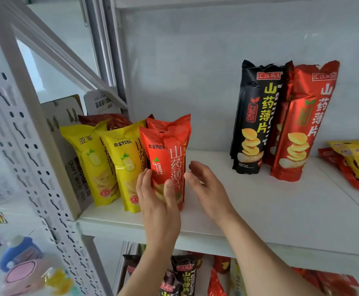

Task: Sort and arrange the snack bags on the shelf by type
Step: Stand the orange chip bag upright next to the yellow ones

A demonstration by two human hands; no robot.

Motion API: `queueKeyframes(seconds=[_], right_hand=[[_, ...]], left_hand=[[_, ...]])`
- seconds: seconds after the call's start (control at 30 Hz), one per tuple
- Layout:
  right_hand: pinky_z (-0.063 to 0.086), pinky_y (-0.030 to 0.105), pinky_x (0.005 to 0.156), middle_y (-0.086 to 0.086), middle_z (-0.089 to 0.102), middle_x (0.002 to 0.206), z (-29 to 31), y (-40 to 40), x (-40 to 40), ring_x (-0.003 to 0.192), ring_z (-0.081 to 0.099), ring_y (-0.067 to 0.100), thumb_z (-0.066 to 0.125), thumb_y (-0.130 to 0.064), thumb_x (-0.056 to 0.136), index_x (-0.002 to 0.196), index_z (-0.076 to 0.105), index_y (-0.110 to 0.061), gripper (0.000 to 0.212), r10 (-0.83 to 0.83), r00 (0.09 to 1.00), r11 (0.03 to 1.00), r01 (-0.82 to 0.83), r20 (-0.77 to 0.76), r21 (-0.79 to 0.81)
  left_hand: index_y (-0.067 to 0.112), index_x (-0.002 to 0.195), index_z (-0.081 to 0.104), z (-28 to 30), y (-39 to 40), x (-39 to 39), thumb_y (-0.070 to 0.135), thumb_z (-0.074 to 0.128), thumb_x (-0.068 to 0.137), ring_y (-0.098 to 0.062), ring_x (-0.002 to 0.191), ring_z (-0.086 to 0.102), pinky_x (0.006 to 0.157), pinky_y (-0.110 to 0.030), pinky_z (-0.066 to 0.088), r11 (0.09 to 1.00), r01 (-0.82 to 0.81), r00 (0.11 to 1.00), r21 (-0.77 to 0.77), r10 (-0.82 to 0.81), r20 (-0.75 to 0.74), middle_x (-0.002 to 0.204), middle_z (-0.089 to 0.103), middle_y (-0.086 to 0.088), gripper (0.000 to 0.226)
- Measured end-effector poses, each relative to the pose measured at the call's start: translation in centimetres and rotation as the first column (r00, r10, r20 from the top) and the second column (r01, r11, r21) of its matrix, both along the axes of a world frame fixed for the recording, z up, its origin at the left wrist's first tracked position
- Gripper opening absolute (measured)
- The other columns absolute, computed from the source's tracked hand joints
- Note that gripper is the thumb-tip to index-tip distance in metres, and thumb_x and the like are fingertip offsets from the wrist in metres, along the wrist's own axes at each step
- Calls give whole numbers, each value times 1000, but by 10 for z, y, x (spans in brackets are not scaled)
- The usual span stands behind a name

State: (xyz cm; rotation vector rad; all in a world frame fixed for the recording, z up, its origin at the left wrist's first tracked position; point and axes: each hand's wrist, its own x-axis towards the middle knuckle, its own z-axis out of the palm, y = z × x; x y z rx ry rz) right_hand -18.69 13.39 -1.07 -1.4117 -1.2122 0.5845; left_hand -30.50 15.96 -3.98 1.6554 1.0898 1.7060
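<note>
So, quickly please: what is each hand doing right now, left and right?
Left hand: holds the front orange-red snack bag, thumb and fingers around its lower part.
Right hand: open, beside that bag, holding nothing.

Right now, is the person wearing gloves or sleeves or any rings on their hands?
No gloves. The left hand and the right hand are both bare, and both forearms are bare as far as the picture shows, so no sleeves are in view. I see no rings, watch or bracelet on the fingers or wrists.

Orange-red snack bag stands upright on the white shelf, beside two yellow bags (another orange-red one seemingly behind).
</note>
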Motion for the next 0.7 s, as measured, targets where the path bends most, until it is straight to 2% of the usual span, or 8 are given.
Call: queueKeyframes(seconds=[0.1,0.13,0.23,0.3,0.4,0.47,0.6,0.7], right_hand=[[45,25,102,-30,53,131,-13,1,-9,126,50,-3,62,-72,79,136,44,-42,67,-3,1000,1000,3,1,-12],[45,28,104,-34,55,128,-16,1,-12,124,51,-7,65,-72,75,131,45,-48,64,-10,1000,1000,10,7,-24],[42,7,89,-42,57,115,-16,1,-23,113,51,-19,75,-65,71,112,40,-68,54,-7,996,997,13,86,-70],[42,6,84,-39,57,115,-15,4,-26,111,53,-17,77,-63,70,110,37,-70,57,-32,990,997,42,139,-71],[45,9,81,-37,58,110,-15,5,-26,100,56,-18,76,-58,76,110,37,-65,52,-77,990,994,86,117,-74],[41,4,74,-37,55,107,-13,3,-26,94,53,-21,75,-54,80,116,36,-59,53,-104,989,991,112,108,-78],[40,-1,64,-41,52,101,-8,-1,-27,84,50,-30,74,-50,82,115,35,-58,52,-132,986,986,140,98,-90],[41,2,69,-44,54,99,-8,0,-29,88,49,-33,79,-54,75,104,37,-68,53,-132,985,984,144,111,-109]], left_hand=[[22,150,37,-3,0,-5,71,35,89,-6,134,41,107,-26,40,986,120,986,-114,-105,133,149,43,6,78],[23,149,38,-4,1,-6,72,33,88,-7,132,43,104,-26,42,980,146,980,-135,-125,153,147,45,7,79],[26,150,39,-1,4,-11,76,29,85,-8,131,46,101,-24,42,961,211,966,-177,-177,191,146,48,7,83],[27,153,36,1,8,-13,81,29,80,-9,133,47,105,-32,46,944,265,955,-195,-229,188,148,48,6,92],[31,157,26,8,14,-13,86,35,73,-12,139,44,109,-44,47,909,336,937,-246,-297,182,156,41,6,101],[32,159,21,13,16,-12,85,38,73,-9,141,40,112,-38,42,895,368,926,-252,-329,184,160,35,7,103],[28,160,21,25,25,-6,85,40,74,-3,135,39,101,-22,35,870,425,898,-249,-371,236,159,34,8,105],[28,160,22,30,37,-4,89,40,74,-3,129,44,93,-14,38,854,455,880,-254,-386,276,156,38,8,106]])
